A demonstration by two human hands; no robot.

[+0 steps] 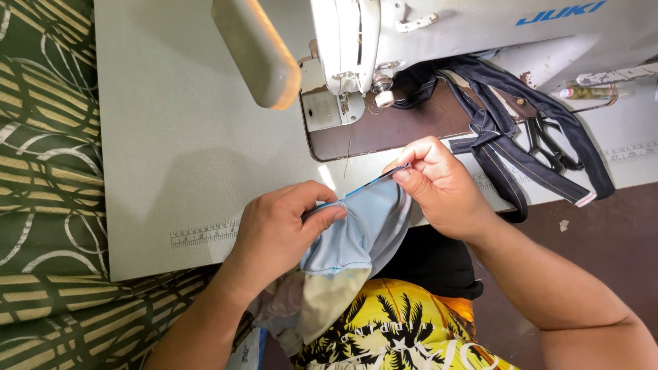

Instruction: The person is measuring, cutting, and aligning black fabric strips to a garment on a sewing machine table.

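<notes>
- Head view: the left hand (277,229) was closed in a pinch on one end of a folded edge of a pale blue denim piece (356,240); thumb and forefinger were pressed together on the fabric.
- The right hand (439,185) pinched the other end of that same edge, fingers curled, holding the fold taut between both hands.
- The piece hung over the near rim of the grey-green sewing table (185,137), above the person's lap, short of the needle.
- Judged progress: the edge looked folded and held ready, but it was not under the presser foot of the white industrial sewing machine (356,41); no seam on this fold could be made out.
- Dark navy denim strips (507,144) lay beside the machine, partly over black-handled scissors (548,147).
- A green patterned cloth (44,171) lay left of the table.
</notes>
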